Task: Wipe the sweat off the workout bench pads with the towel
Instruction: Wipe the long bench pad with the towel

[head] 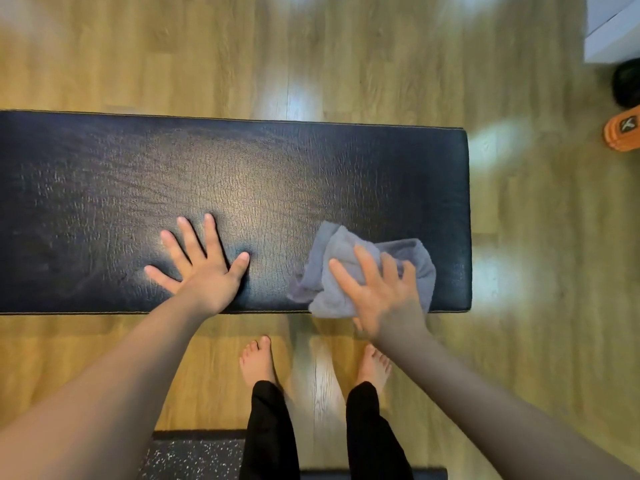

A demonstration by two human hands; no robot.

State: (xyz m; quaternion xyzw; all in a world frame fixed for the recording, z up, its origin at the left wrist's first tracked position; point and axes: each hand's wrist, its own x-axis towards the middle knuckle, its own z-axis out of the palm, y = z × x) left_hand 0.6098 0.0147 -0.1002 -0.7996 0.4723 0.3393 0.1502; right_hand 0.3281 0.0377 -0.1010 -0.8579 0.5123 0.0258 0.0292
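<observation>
A long black padded bench pad (242, 174) runs across the view from the left edge to the right of centre, over a wooden floor. My left hand (199, 263) lies flat on the pad near its front edge, fingers spread, holding nothing. A crumpled grey towel (341, 251) sits on the pad's right front part. My right hand (379, 292) presses down on the towel with fingers spread over it; the hand is blurred by motion. The towel's lower edge hangs slightly past the pad's front edge.
My bare feet (258, 358) stand on the wooden floor just in front of the bench. A dark speckled mat (194, 455) lies at the bottom. An orange foam roller (623, 131) and a black object (627, 83) sit at the right edge, below a white cabinet (613, 26).
</observation>
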